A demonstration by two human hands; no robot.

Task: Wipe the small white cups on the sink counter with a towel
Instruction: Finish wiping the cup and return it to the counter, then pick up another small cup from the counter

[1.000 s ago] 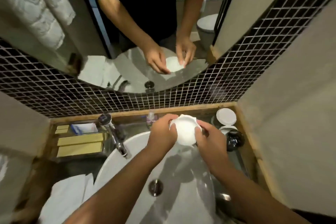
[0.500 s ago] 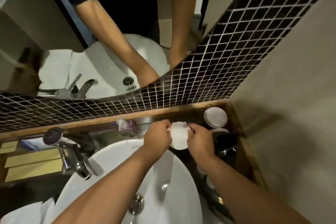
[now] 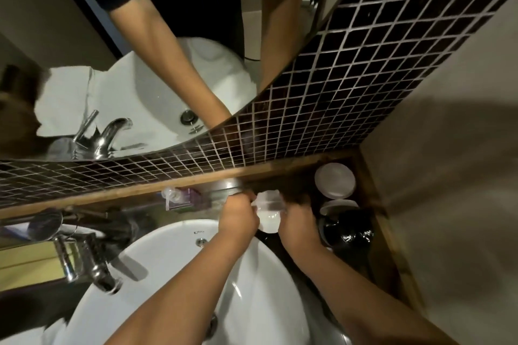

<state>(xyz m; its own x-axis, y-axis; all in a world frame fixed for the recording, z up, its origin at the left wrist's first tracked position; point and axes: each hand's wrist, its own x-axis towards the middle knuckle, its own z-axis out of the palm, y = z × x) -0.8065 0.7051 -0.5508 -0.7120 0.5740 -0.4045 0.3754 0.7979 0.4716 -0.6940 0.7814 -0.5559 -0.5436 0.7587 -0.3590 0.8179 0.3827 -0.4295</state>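
Observation:
A small white cup (image 3: 268, 218) is held between both hands just beyond the far rim of the sink basin (image 3: 168, 249). My left hand (image 3: 238, 217) grips its left side and my right hand (image 3: 298, 225) its right side. White towel fabric (image 3: 267, 199) bunches over the top of the cup between my fingers; motion blur hides how it sits. Two more white round pieces, a saucer or lid (image 3: 335, 180) and a cup rim (image 3: 337, 206), stand in the counter's far right corner.
A black glossy kettle-like object (image 3: 349, 228) sits right of my right hand. A chrome faucet (image 3: 84, 258) stands at the left, a small clear bottle (image 3: 182, 199) behind the basin. Dark mosaic tiles (image 3: 336, 98) and a mirror back the wooden counter edge (image 3: 392, 232).
The view has tilted and moved closer to the right corner. Both hands with the cup and towel have shifted away from the basin's middle toward the back right of the counter.

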